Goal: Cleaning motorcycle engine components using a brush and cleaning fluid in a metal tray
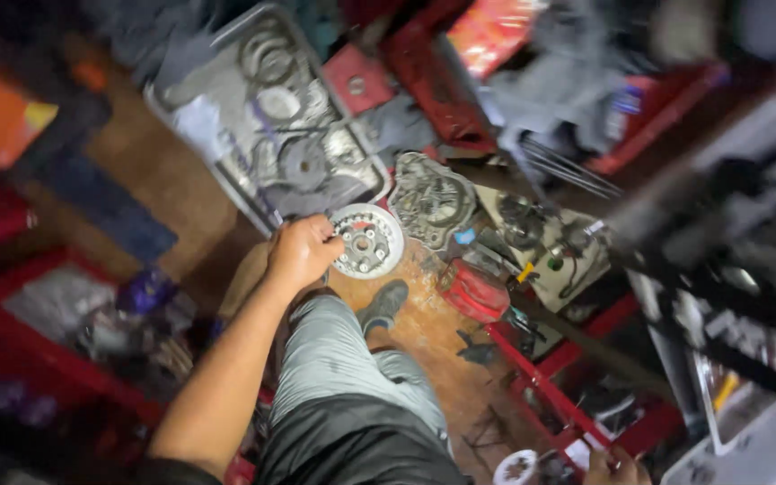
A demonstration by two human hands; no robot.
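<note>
My left hand [302,251] is stretched out low over the floor and grips the rim of a round silver clutch plate [368,241] with several bolt holes. Just beyond it lies a metal tray [226,76] holding rings, discs and gaskets. A dark engine cover [433,199] lies to the right of the plate. My right hand [617,467] shows only at the bottom edge, beside a small round white part [518,467]; its fingers are mostly cut off. My leg in grey trousers and a dark shoe [383,305] stand below the plate.
A red tool case [473,292] and a red rack [577,404] stand to the right of my leg. Red crates [38,359] with parts sit at the left. Rags, red boxes and dark motorcycle parts crowd the top and right. Brown floor shows around my shoe.
</note>
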